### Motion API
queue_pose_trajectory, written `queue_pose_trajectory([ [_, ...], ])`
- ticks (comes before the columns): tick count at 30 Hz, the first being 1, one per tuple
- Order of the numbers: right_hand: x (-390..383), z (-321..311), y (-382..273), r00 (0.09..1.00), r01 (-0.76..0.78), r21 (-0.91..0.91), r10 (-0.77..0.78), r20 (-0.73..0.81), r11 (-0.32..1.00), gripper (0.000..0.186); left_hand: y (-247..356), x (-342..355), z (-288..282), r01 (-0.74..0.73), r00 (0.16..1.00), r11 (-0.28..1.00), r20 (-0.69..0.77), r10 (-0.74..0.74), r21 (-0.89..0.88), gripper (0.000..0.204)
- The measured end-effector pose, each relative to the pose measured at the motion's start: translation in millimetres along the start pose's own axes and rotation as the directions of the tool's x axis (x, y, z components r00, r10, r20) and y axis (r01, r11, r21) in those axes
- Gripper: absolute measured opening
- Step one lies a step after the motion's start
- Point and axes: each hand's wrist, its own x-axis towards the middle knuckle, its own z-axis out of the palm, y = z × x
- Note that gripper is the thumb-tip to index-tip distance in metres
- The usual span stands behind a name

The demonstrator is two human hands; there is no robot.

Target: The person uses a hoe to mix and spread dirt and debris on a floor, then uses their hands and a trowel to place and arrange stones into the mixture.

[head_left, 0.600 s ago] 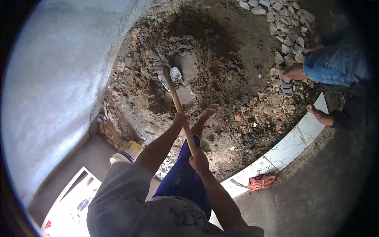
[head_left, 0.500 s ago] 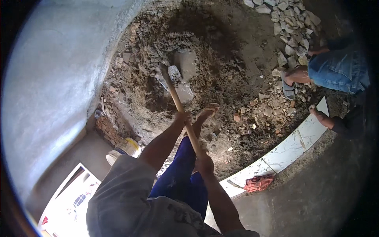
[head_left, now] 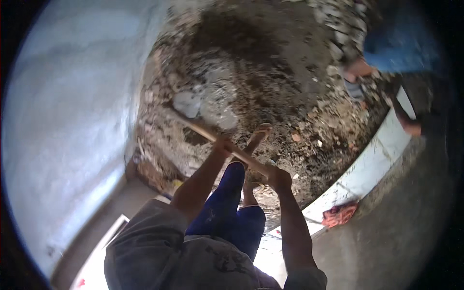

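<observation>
A long wooden tool handle (head_left: 200, 129) slants from the upper left down to the lower right. My left hand (head_left: 222, 147) is closed around its middle, and my right hand (head_left: 278, 176) grips the lower end. The tool's head, at the upper left, is blurred on the dirt heap (head_left: 261, 72), beside a pale wet patch (head_left: 191, 101) that looks like mixed slurry or water. My sandalled foot (head_left: 261, 129) stands on the dirt just beyond my hands.
A plastered wall (head_left: 72, 96) rises at the left. A co-worker in blue shorts (head_left: 396, 43) is at the right, near pale stones (head_left: 343, 24), with a hand by the white tile strip (head_left: 367, 169). A red cloth (head_left: 338, 212) lies on the tiles. A bright opening (head_left: 101, 261) shows lower left.
The handle has swung from steep to more slanted, its head moving left and down. My right hand has moved right and up. The view has shifted and blurred.
</observation>
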Motion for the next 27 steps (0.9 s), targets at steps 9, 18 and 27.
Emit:
queue_pose_trajectory([
  [9, -154, -45, -26, 0.989, -0.097, 0.264, 0.062, 0.137, 0.96, 0.024, 14, -155, 52, 0.049, 0.998, 0.993, 0.037, -0.053, 0.109, 0.018],
  [18, -343, 142, -106, 0.898, -0.389, 0.761, 0.398, 0.187, 0.519, 0.034, -123, -191, 32, 0.081, 0.964, 0.643, 0.103, -0.244, 0.762, 0.021],
  [27, -278, 324, -45, 0.381, -0.003, 0.999, 0.924, 0.036, -0.038, 0.03, -402, -247, 101, -0.46, 0.804, 0.019, 0.425, -0.416, 0.888, 0.024],
])
